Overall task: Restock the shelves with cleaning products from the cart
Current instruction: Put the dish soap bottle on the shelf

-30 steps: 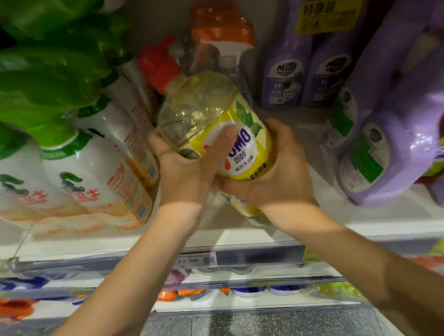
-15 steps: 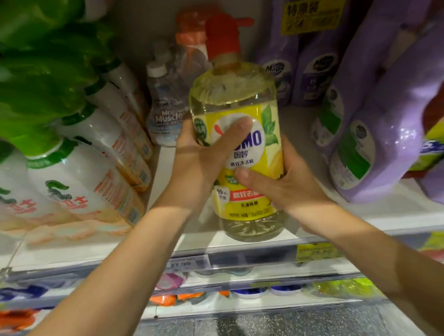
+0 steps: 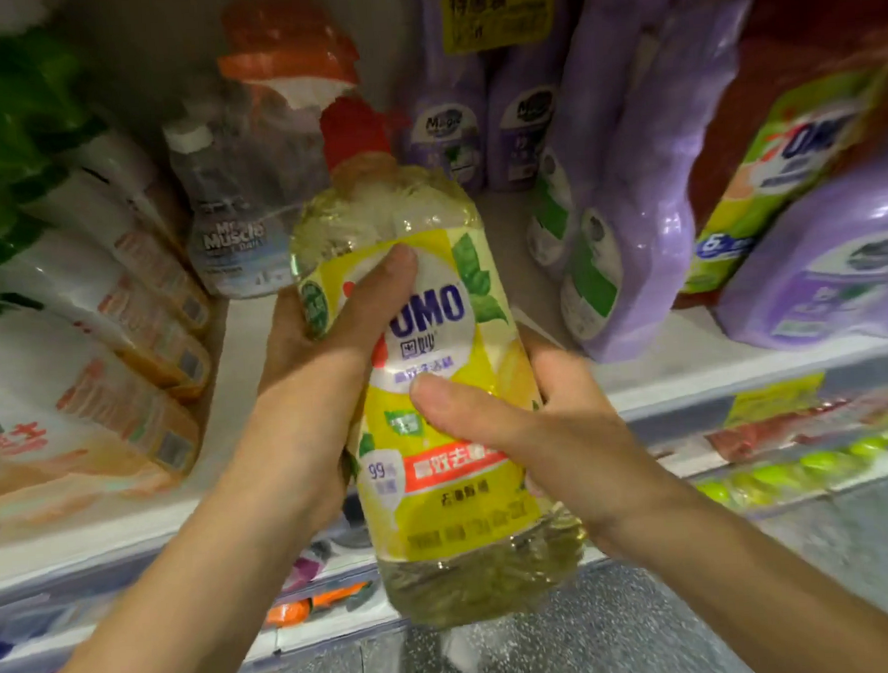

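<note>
White green-capped bottles (image 3: 122, 322) are ranked at the left of the shelf (image 3: 237, 357), a Mr Muscle bottle (image 3: 231, 239) beside them. The yellow OMO detergent bottle (image 3: 456, 510) is held tilted before the shelf edge, red cap (image 3: 354, 130) pointed inward. Its upper label is gripped by the left hand (image 3: 319, 353), its middle by the right hand (image 3: 529, 434); on both, fingers are curled round the body, thumb pressed on the front. Purple bottles (image 3: 626, 213) are stood at the right.

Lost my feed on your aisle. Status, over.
Both gripping OMO bottle: left hand high, right hand low. Bottle held before shelf edge, not set down. Mr Muscle bottle at back of gap.
</note>
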Demonstrator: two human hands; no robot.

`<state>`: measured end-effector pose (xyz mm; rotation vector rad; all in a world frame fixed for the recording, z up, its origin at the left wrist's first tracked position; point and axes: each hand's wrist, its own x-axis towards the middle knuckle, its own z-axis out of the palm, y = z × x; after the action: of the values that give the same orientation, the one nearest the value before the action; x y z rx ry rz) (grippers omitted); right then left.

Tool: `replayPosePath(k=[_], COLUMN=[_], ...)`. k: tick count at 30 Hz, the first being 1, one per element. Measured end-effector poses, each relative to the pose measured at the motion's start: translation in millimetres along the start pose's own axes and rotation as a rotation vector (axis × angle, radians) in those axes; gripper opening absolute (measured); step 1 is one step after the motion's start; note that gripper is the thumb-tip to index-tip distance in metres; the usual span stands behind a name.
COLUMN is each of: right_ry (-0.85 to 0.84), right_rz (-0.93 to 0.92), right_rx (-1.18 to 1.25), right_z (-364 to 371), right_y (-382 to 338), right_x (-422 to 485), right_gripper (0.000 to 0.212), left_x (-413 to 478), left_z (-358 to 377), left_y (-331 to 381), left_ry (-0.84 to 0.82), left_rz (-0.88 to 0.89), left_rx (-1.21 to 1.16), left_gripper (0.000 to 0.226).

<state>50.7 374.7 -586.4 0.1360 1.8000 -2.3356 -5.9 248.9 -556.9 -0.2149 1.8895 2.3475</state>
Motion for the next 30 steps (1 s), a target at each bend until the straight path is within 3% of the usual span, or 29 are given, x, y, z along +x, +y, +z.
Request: replayPosePath(k=[3,7,10,13,18,23,30], right_ry=[0.044,0.037,0.100,0.167,0.258,0.361,0.380], right_rz=[0.025,-0.031,-0.059,-0.106,-0.170,-0.227,-0.287], right_rx=[0.029,0.064,0.063,0.086,0.108,0.143,0.210], right_z=[-10,-32,-52,-71,-103,-143,-220], right_y=[3,2,3,4,5,1,-15], right_x=[-18,-47,-69,-91,-135,-174,-217], right_gripper=[0.035,0.041,0.044,0.044,0.047,0.046,0.049], left_x=[-15,-40,-56,-69,-93,-118,-142], left_z=[14,50,55,79,119,173,264], left_y=[-2,-16,-33,-40,-55,-70,-92], left_ry=[0.028,-0.076,-0.147,-0.214,-0.348,-0.509,-0.565], left_rz=[-0.033,-0.036,-0.046,-0.079,-0.059,-0.043,-0.017], left_rx=[-0.035,0.098,0.008,-0.008,0.002,-0.046,-0.006], left_gripper=[0.042,0.043,0.073,0.088,0.089,0.069,0.067])
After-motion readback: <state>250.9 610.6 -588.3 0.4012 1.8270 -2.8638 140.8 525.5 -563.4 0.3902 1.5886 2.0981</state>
